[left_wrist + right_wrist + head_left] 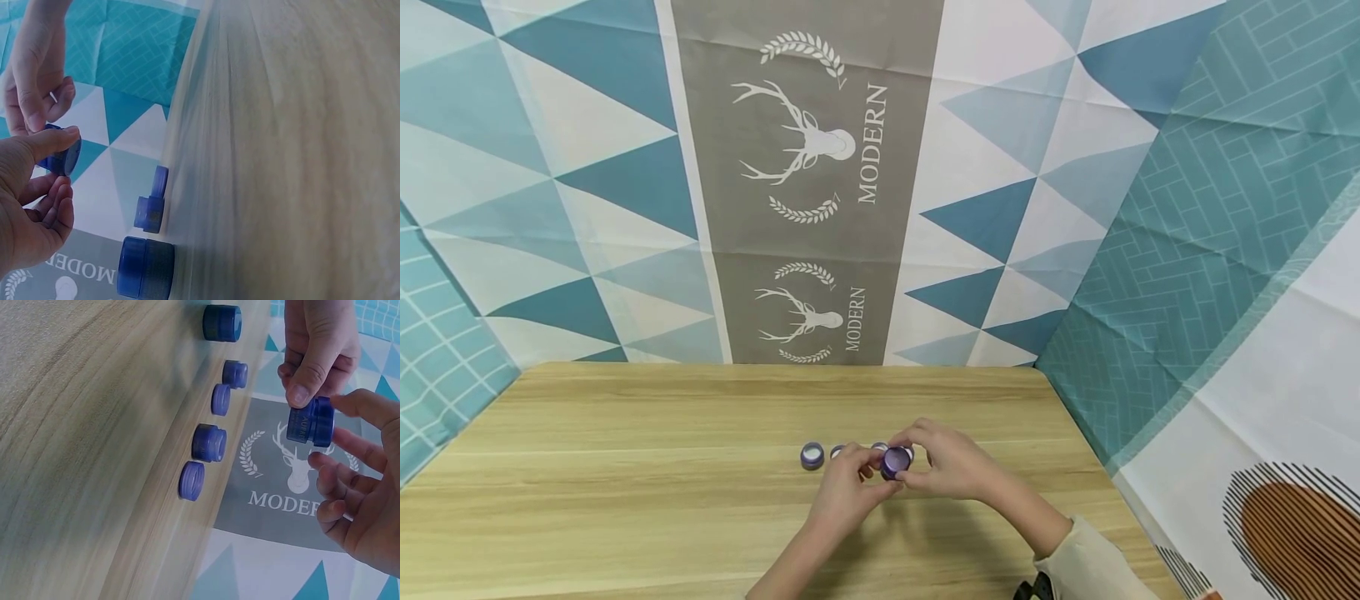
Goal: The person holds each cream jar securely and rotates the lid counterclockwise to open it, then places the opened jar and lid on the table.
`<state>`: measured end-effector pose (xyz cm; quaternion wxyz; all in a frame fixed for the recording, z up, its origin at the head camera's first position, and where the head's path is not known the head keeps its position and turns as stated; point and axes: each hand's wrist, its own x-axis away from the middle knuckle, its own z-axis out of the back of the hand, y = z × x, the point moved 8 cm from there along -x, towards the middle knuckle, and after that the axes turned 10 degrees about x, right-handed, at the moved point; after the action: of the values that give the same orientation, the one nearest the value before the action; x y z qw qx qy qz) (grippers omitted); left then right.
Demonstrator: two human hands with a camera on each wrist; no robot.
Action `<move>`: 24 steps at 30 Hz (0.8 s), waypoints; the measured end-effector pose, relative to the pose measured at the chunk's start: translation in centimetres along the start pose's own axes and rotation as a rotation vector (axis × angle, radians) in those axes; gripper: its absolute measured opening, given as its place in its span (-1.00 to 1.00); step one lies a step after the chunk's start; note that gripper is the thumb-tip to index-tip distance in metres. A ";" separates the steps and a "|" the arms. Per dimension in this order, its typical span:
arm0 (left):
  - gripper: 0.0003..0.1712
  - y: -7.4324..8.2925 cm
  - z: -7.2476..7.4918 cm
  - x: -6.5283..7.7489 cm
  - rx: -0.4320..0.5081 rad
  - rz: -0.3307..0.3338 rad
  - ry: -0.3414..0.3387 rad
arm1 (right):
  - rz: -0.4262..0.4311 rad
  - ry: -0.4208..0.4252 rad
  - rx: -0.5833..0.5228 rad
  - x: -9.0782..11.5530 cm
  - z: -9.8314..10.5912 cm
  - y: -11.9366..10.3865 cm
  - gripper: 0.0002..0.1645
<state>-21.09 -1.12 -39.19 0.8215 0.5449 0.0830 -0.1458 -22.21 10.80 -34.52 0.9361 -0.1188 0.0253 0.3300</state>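
Note:
My left hand (848, 490) holds the body of a small purple jar (895, 462) above the table. The jar looks bluer in the wrist views, and part of its lettering shows on the body (300, 425). My right hand (951, 462) pinches the wider lid end (324, 422) between fingertips; lid and body sit together. Behind the hands, a closed jar (222, 323) stands at the left of a row. Beside it are a smaller lidless jar (235, 374) and a loose lid (220, 400), then another lidless jar (208, 442) and lid (191, 480).
The row stands on a light wooden table (625, 500), partly hidden by my hands in the head view. A patterned cloth (808, 167) hangs behind the table's far edge, and more cloth (1210, 250) hangs along the right side.

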 end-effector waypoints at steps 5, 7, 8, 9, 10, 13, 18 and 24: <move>-0.60 -0.1 0.0 0.0 -0.007 0.010 -0.003 | -0.033 0.015 -0.025 0.1 0.0 0.3 -0.47; -0.61 -0.1 0.0 0.0 -0.005 0.010 0.000 | -0.043 0.025 -0.027 0.1 0.0 0.5 -0.50; -0.62 -0.1 0.0 0.0 -0.003 0.010 0.003 | -0.044 0.030 -0.026 0.1 0.1 0.5 -0.53; -0.63 0.0 0.0 0.0 0.000 0.005 0.007 | -0.041 0.032 -0.024 0.1 0.1 0.5 -0.56; -0.63 0.0 0.0 0.0 0.004 -0.001 0.010 | -0.035 0.034 -0.021 0.1 0.1 0.5 -0.58; -0.64 0.1 0.0 -0.1 0.003 -0.017 0.019 | -0.012 0.027 -0.017 0.1 0.1 0.3 -0.59; -0.63 0.1 0.0 -0.1 -0.003 -0.013 0.012 | -0.006 0.005 -0.036 0.1 0.0 0.2 -0.52; -0.62 0.0 0.0 -0.1 0.000 0.005 0.000 | -0.049 0.037 -0.028 0.2 0.1 0.7 -0.49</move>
<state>-21.14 -1.13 -39.15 0.8217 0.5453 0.0817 -0.1440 -22.49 11.40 -34.63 0.9416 -0.1383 0.0349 0.3049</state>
